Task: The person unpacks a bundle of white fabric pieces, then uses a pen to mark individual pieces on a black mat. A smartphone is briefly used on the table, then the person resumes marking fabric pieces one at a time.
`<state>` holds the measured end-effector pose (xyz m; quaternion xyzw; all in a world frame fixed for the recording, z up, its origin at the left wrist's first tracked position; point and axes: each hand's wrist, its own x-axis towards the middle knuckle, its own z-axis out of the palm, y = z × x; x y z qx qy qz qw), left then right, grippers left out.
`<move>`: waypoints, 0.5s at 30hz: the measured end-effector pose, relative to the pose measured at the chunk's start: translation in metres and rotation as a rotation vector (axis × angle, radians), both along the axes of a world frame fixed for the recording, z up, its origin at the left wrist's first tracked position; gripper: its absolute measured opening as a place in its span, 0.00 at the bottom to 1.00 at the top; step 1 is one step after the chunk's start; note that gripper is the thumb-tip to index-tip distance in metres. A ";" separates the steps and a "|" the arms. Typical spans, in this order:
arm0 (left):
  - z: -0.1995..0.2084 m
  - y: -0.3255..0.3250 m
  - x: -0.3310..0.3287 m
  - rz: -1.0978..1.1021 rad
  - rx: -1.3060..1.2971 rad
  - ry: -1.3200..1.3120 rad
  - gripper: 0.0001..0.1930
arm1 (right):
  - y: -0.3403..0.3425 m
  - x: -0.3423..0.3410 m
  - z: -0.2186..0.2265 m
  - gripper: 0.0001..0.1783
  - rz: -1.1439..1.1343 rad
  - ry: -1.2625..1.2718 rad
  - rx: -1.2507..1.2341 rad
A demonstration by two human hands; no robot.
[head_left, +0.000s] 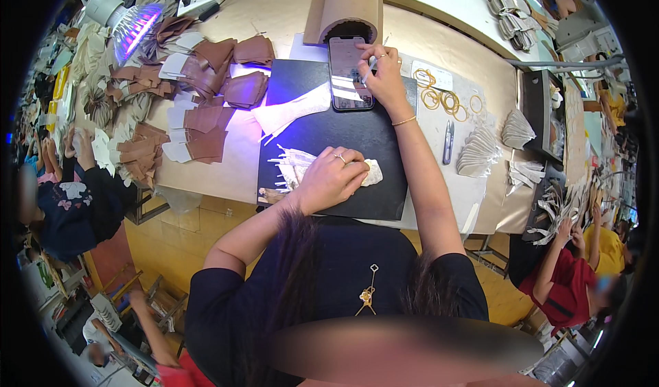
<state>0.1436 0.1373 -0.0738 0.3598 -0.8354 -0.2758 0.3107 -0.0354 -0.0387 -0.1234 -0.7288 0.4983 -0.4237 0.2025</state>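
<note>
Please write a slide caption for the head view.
Left hand on a white bundle, right hand at a phone, brown stacks left of a black mat.

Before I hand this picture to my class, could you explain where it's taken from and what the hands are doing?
There is no machine here: a person's bare hands are seen from a wide, round-looking camera on their head, pointing down. The left hand lies over a bundle of white pieces on a black mat; its underside is hidden. The right hand has its fingers over a phone. Brown pieces lie to the left, yellow rings and small snips to the right.
</note>
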 end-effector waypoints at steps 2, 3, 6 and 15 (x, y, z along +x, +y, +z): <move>0.000 0.000 0.000 0.001 0.002 0.003 0.05 | 0.000 0.003 0.002 0.10 0.006 0.083 0.004; 0.000 0.000 0.000 -0.001 0.002 0.004 0.06 | 0.000 0.004 0.003 0.10 0.009 0.107 0.006; 0.000 0.000 0.001 -0.004 0.007 0.003 0.06 | 0.001 0.006 0.005 0.10 0.020 0.158 0.022; 0.000 0.000 0.001 -0.002 0.008 -0.002 0.06 | 0.000 0.005 0.001 0.09 -0.086 -0.021 -0.051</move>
